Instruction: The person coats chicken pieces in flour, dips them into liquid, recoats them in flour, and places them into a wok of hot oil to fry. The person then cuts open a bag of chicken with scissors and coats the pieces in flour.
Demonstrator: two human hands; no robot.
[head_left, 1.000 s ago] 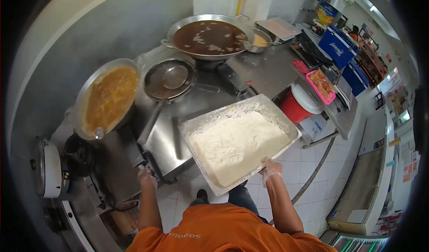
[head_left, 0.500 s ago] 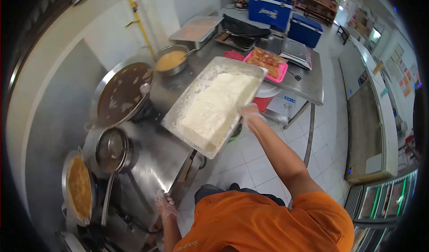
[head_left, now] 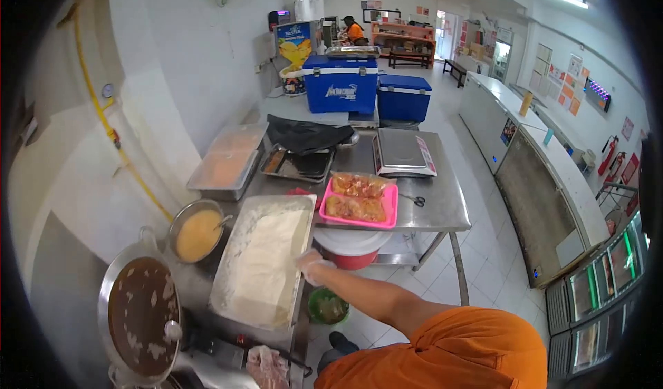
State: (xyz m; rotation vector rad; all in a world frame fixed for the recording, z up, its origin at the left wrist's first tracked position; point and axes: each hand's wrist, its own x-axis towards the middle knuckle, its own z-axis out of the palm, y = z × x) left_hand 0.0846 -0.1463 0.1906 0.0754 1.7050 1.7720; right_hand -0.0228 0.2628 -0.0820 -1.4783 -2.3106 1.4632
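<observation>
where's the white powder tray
The powder tray is left of centre in the head view, between the yellow liquid bowl and the pink tray, right hand at its edge.

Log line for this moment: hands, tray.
right hand: gloved, gripping powder tray edge | left hand: gloved, low in view, grip unclear | powder tray: between metal bowl and pink tray

A steel table (head_left: 447,194) carries a scale (head_left: 402,151), scissors (head_left: 418,200), pink tray (head_left: 392,204).

Powder tray (head_left: 230,252) right of bowl (head_left: 197,206), scale (head_left: 402,151) behind meat tray (head_left: 391,206)
</observation>
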